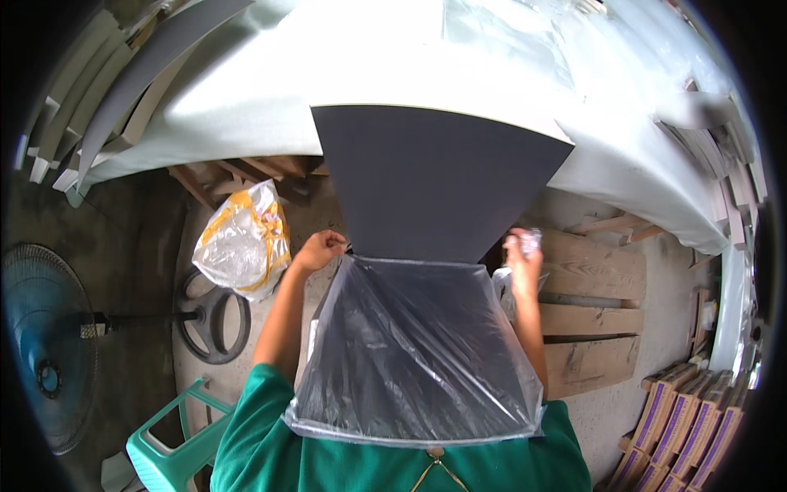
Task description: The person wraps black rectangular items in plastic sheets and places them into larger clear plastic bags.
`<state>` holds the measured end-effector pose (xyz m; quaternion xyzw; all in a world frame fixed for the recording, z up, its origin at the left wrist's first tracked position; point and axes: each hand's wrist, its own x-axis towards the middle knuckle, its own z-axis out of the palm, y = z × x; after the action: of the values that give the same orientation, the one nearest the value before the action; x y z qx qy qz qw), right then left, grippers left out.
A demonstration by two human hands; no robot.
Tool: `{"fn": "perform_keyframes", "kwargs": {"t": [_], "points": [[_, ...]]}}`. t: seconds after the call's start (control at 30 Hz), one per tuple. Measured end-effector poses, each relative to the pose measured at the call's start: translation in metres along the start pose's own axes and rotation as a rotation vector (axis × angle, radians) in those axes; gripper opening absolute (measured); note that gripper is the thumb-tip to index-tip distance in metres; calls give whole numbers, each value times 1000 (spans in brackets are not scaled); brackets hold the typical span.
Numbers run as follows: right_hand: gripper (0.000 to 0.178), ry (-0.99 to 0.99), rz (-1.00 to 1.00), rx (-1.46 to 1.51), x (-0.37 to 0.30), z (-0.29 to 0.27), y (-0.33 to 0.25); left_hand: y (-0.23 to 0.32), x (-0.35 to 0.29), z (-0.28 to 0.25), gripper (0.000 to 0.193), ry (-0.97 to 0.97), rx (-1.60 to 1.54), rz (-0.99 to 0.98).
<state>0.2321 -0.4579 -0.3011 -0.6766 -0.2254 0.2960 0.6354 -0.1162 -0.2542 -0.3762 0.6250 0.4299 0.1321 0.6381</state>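
A dark grey, flat panel (434, 184) slopes from the white-covered table toward me. Clear plastic film (418, 353) covers a dark surface across my lap, lying wrinkled, its top edge where the bare part begins. My left hand (322, 248) is closed in a pinch beside the film's upper left corner; what its fingertips hold, if anything, is too small to make out. At the panel's right side, my right hand (521, 256) is closed around a crumpled bit of clear plastic (531, 241). More loose film hangs near that wrist.
The white-covered table (262, 90) spans the far side, with stacked boards (90, 107) at its left. A plastic bag (244, 242) hangs left of my left arm. A fan (49, 353) and green stool (176, 439) stand left. Wooden planks (594, 307) and cartons (684, 426) are right.
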Motion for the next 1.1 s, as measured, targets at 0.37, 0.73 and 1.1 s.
{"fn": "perform_keyframes", "kwargs": {"t": [0.37, 0.73, 1.1], "points": [[62, -974, 258, 746, -71, 88, -144, 240, -102, 105, 9, -177, -64, 505], [8, -480, 143, 518, -82, 79, -139, 221, -104, 106, 15, 23, -300, 369], [36, -895, 32, 416, -82, 63, -138, 221, -104, 94, 21, -212, -450, 387]]}}
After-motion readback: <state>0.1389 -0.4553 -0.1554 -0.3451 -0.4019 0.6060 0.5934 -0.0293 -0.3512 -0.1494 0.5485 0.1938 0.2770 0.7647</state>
